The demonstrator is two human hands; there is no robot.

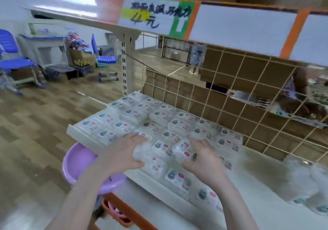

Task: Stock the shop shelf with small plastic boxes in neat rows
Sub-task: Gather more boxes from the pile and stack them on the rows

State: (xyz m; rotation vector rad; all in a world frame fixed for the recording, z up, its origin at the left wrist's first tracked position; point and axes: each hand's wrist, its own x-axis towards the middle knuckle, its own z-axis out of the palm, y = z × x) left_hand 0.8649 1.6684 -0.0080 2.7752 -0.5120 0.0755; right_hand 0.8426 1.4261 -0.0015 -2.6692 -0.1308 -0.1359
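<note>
Seen from the head camera, a person stands at a cream shop shelf [78, 132] and reaches both bare arms forward over it. The shelf is already covered with small clear plastic boxes [159, 116], each with a label showing a dark blob and a pink mark, laid flat in rows that run back to a wire grid panel [230, 94].

The left hand [122, 153] is curled round a clear box [142, 153] at the front of the rows, thumb below and fingers over the top. The right hand [204, 160] grips a second box [183, 149], tilted up out of the flat row, just beside the first. The two hands sit close together, near the shelf's front edge.

A heap of loose clear boxes [305, 185] lies further right on the shelf, blurred. Below the left forearm is a lilac plastic basin [78, 164]. Above hangs a handwritten price sign [152, 16]. Blue chairs [12, 59] stand across the wooden floor.
</note>
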